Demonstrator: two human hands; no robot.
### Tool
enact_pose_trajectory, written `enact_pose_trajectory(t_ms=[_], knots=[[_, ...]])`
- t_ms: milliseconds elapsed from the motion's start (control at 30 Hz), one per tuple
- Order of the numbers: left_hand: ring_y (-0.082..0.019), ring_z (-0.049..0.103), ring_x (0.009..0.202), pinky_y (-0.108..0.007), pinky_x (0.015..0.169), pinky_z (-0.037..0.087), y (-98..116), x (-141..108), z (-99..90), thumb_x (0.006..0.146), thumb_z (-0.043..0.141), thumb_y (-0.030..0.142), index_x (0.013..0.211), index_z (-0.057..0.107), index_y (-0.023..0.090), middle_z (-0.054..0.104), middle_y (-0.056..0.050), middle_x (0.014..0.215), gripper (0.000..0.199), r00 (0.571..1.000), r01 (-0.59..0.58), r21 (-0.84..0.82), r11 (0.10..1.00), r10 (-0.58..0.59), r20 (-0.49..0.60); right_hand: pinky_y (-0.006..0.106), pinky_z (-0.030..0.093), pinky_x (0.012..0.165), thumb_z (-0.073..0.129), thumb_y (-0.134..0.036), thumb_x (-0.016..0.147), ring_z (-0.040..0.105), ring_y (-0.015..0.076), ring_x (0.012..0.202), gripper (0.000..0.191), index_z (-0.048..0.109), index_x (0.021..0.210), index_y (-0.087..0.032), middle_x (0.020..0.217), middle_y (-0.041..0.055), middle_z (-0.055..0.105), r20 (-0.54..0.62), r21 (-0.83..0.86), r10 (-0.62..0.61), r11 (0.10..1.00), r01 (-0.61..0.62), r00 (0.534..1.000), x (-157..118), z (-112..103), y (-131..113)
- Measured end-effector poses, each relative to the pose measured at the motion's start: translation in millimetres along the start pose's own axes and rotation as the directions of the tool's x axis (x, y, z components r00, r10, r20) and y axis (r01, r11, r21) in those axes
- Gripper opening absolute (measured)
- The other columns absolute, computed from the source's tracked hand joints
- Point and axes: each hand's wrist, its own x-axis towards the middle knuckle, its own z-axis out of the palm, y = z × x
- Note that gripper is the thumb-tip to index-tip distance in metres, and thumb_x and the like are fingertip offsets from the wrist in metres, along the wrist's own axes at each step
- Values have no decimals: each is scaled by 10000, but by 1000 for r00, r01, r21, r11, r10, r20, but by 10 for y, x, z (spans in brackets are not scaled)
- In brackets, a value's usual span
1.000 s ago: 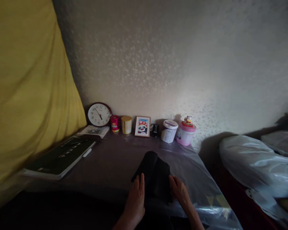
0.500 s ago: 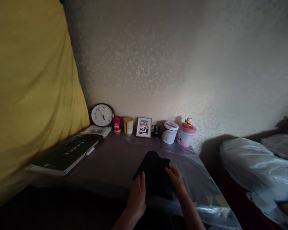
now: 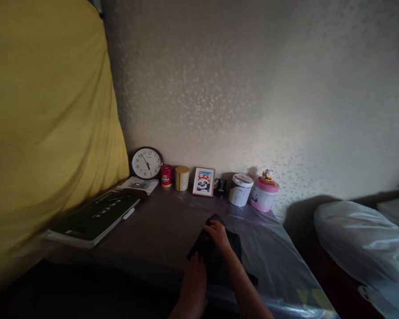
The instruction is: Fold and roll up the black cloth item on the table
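A black cloth [image 3: 233,244] lies on the covered table near its front edge, partly under both of my hands and the right forearm. My right hand [image 3: 217,234] is on the cloth's upper part, fingers bent and pressed together against the fabric. Whether it pinches any cloth is too dark to tell. My left hand [image 3: 195,277] rests flat at the cloth's lower left edge, its fingers stretched forward and lying on the fabric.
Along the wall stand a clock [image 3: 147,163], a red can [image 3: 166,176], a yellow-lidded can [image 3: 182,178], a panda picture frame [image 3: 204,181] and two tubs [image 3: 241,190]. A green book [image 3: 93,219] lies left; white bags [image 3: 359,235] sit right.
My right hand has moved forward and left, from the cloth's right edge onto its upper part. My left hand has shifted slightly down. The view has moved a little.
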Motion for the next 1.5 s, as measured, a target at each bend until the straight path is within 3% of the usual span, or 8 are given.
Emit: enact_pose_trajectory(t_ms=[267,533,700,800,900,1000,1233,1500], knots=[[-241,279,1307,-330,1070,277,-124,-73,13,702,400,36,1367,257,6,255,-170,1419,680,999,-23,30,999,22,42,264,436,647,608,-293,684,625,204,792,361,577,992,-108,806,67,666,68,-267,0,963,18,998,47,103,107],[-275,318,1282,-420,1054,281,-229,-108,24,694,525,187,1308,412,193,356,-104,1389,625,956,-124,29,992,127,-266,223,410,623,516,-279,765,630,148,712,212,604,906,-147,708,14,676,278,-361,-57,919,159,959,-9,112,-22],[-302,161,1344,-494,1068,214,-173,64,-19,666,550,256,1398,235,235,153,-96,1475,797,977,-198,-53,979,192,-94,217,417,624,475,-212,788,632,144,731,199,631,900,-159,774,13,689,414,-365,-139,880,304,899,-72,56,-92],[-300,178,1339,-478,1053,262,-166,119,100,642,523,172,1409,201,205,165,-109,1467,833,990,-141,-38,989,140,-31,211,430,678,464,-194,817,625,130,777,209,649,914,-204,824,-13,686,512,-285,-264,845,452,817,-221,-28,-127],[-288,276,1305,-427,1030,331,-166,141,241,681,475,119,1377,299,144,266,-136,1429,718,990,-95,21,995,96,-103,229,432,777,440,-239,875,599,129,853,225,660,919,-227,902,-8,673,520,-202,-470,743,638,713,-392,-137,-113],[-247,338,1278,-372,1011,373,-179,146,323,744,368,45,1387,261,126,295,-139,1415,657,970,-126,76,989,139,-198,267,420,869,401,-267,909,561,149,972,266,651,964,-194,967,34,656,441,-220,-598,652,726,670,-444,-225,-7],[-249,407,1227,-347,967,422,-171,174,440,772,301,-30,1398,220,197,348,-154,1382,671,973,-47,161,986,81,-215,446,275,1030,341,-283,941,452,202,1176,320,638,1032,-209,1133,41,608,469,-391,-585,535,749,662,-9,-269,322],[-237,471,1172,-346,920,463,-84,197,414,770,310,-52,1349,337,245,451,-119,1315,651,959,50,231,972,18,-284,374,397,915,323,-230,934,546,200,1035,334,647,984,-166,1053,69,639,378,-573,-602,444,689,703,584,-353,353]])
